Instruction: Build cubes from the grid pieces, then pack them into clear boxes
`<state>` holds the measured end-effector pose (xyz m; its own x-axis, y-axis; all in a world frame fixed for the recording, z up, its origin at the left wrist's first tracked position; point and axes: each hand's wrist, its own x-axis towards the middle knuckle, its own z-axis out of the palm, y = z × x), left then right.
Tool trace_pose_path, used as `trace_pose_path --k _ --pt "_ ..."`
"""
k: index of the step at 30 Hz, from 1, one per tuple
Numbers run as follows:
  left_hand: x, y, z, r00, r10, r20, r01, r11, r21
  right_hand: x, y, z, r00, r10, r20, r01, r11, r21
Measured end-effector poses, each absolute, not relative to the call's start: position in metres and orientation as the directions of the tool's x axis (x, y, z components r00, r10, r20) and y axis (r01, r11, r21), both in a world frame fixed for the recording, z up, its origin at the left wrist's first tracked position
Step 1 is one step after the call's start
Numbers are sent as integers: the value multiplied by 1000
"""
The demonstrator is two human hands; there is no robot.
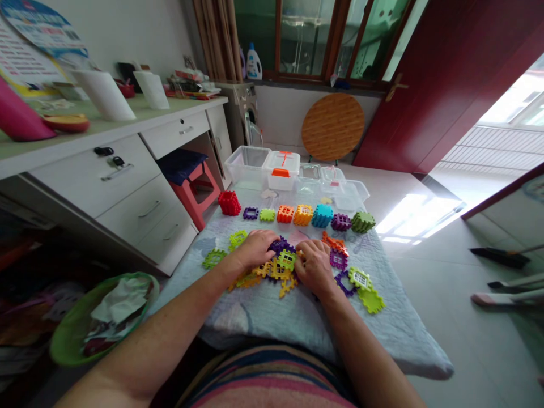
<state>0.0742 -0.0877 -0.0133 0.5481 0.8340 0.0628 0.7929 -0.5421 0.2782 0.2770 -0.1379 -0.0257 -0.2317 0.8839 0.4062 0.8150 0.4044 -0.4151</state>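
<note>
A loose pile of plastic interlocking building tiles lies on the cloth-covered table between my hands, with a yellow tile, a lime-green tile and a dark purple tile showing. My left hand rests over the pile's left side, thumb apart from the fingers, its tips at the dark purple tile. On the right side, my right hand has its fingers curled down; what they close on is hidden. Just beyond it lie an orange tile and a purple tile.
Colour-sorted stacks, such as the red stack and blue stack, form a row behind the pile. Clear plastic boxes stand at the far edge. Green tiles lie to the right. A pink stool stands left of the table.
</note>
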Motion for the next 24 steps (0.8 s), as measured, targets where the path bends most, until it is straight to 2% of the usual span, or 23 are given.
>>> trace_pose_path --k 3,5,9,12,14,16,18,20,24 --pt "74 -84 -18 524 844 117 799 -534 275 275 -138 -26 -307 862 403 777 472 -417" --pt "71 -83 -19 490 853 180 791 -522 321 275 -138 -27 -332 856 396 763 491 -420" --pt "62 -82 -22 248 911 331 722 -401 564 275 -137 -31 -322 853 410 741 497 -452" --pt "55 -83 -26 137 952 275 641 -296 708 276 -135 -30 -271 875 401 747 454 -485" --pt "51 -83 -29 165 953 254 678 -296 673 276 -133 -27 -236 898 373 770 407 -492" --pt "49 -83 -30 188 932 309 753 -339 564 276 -129 -22 -231 919 320 810 364 -460" --pt "47 -84 -29 185 902 390 812 -364 457 275 -123 -17 -263 934 243 859 341 -382" --pt "45 -86 -27 197 884 424 831 -380 405 272 -115 -14 -302 940 155 898 336 -283" --pt "45 -89 -26 340 888 309 810 -443 383 263 -100 -12 -291 955 54 942 296 -159"
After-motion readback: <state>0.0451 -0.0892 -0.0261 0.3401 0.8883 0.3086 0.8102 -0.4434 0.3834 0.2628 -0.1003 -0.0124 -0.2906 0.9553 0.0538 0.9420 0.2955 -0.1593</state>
